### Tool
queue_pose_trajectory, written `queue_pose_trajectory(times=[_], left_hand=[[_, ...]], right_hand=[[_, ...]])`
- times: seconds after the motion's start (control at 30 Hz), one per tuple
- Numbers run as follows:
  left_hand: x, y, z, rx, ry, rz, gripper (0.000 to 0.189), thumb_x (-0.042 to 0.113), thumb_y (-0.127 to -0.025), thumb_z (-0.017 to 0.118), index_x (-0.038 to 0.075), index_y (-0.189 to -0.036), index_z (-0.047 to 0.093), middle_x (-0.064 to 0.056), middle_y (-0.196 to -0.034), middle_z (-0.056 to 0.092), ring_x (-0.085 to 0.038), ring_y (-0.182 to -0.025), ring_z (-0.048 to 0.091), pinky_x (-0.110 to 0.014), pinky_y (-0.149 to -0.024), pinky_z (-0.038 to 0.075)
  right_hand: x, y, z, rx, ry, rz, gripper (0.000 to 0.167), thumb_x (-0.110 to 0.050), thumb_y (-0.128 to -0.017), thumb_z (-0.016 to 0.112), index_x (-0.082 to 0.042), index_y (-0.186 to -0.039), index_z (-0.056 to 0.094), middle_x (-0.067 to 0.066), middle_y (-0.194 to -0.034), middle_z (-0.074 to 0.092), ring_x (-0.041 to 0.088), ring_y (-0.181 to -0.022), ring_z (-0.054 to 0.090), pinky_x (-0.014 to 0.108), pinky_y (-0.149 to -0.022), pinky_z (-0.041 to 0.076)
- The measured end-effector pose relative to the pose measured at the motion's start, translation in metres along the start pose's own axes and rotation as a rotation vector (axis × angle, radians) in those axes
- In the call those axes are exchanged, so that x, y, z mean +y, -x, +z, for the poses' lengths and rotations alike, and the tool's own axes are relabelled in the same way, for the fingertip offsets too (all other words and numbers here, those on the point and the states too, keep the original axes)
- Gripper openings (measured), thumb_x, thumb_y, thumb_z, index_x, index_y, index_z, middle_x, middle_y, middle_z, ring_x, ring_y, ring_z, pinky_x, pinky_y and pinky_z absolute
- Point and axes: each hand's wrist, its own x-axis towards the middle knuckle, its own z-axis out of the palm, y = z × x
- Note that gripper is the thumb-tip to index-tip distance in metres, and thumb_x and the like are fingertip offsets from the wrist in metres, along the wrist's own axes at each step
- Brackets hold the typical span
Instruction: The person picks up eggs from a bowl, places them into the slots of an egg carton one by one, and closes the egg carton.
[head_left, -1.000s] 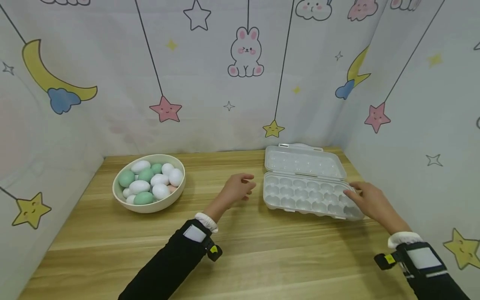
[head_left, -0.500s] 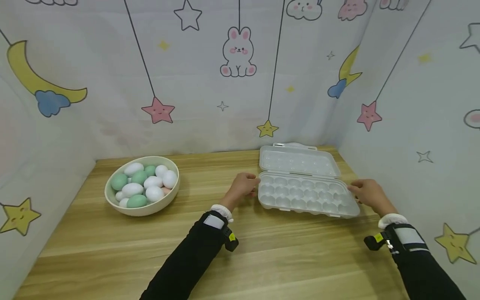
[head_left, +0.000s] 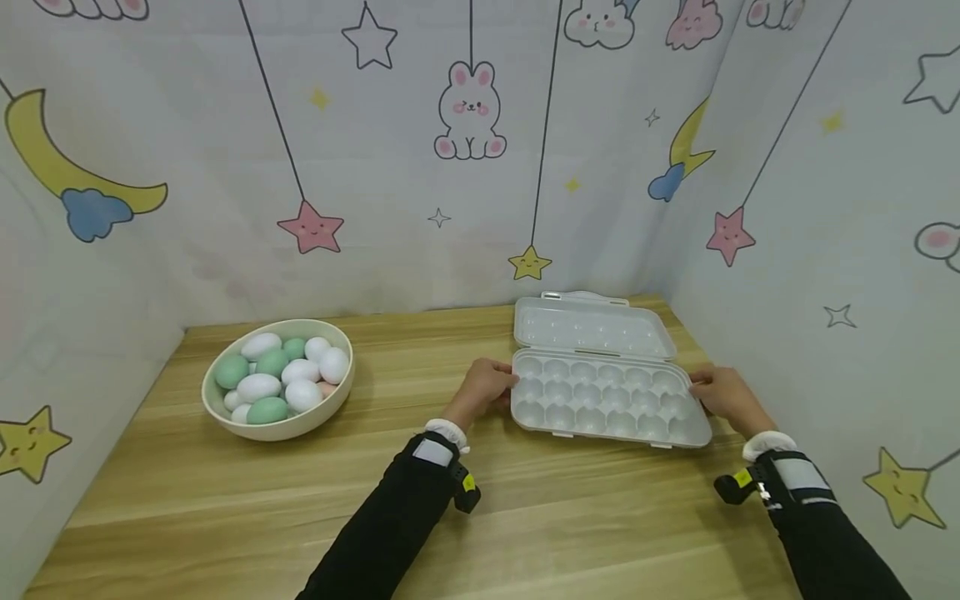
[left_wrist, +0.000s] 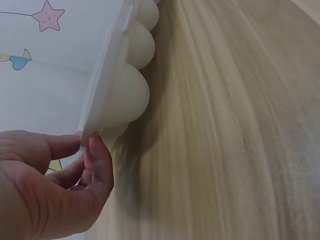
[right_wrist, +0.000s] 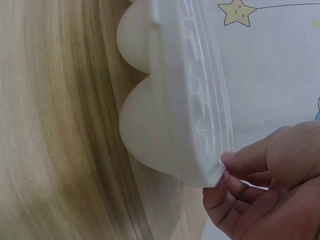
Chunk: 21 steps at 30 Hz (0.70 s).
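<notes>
A white plastic egg tray [head_left: 607,398] with rows of round cups lies at the right of the table, its hinged lid [head_left: 594,327] folded back behind it. The cups hold nothing. My left hand [head_left: 483,390] pinches the tray's left end; in the left wrist view, thumb and fingertips [left_wrist: 102,152] meet on its rim. At the other end my right hand [head_left: 731,402] grips the rim, the thumb above and curled fingers beneath in the right wrist view. Rounded cup bottoms [right_wrist: 155,125] show from the side there.
Over on the left stands a cream bowl [head_left: 281,430] full of white, green and pinkish eggs [head_left: 259,387]. A wooden table [head_left: 525,517] carries everything. Patterned cloth walls [head_left: 382,167] enclose it at the back and both sides.
My left hand has moved right to the tray's left end and taken hold of its rim. The right hand has shifted its hold on the right end. The head view has turned slightly right.
</notes>
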Motion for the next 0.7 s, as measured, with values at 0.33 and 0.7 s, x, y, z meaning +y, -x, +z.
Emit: queue_pose_trajectory(times=[0.33,0.7], left_hand=[[-0.004,0.006,-0.008,0.012,0.007,-0.025,0.022,0.003,-0.097,0.068,-0.011,-0.115,0.069,-0.014,-0.091,0.069,-0.013,-0.070,0.062,-0.026,-0.064,0.058],[-0.005,0.019,-0.022,-0.045,-0.009,-0.071,0.011,-0.005,-0.093,0.070,-0.013,-0.099,0.072,-0.007,-0.072,0.064,-0.012,-0.061,0.061,-0.028,-0.064,0.061]], right_hand=[[0.003,-0.002,0.004,-0.026,-0.036,-0.030,0.039,-0.001,-0.101,0.056,0.022,-0.133,0.053,0.040,-0.122,0.061,0.029,-0.089,0.069,0.038,-0.069,0.061],[-0.009,0.004,-0.001,-0.115,-0.098,0.022,0.043,0.001,-0.096,0.065,0.022,-0.132,0.053,0.027,-0.100,0.069,0.021,-0.070,0.069,0.038,-0.064,0.062]])
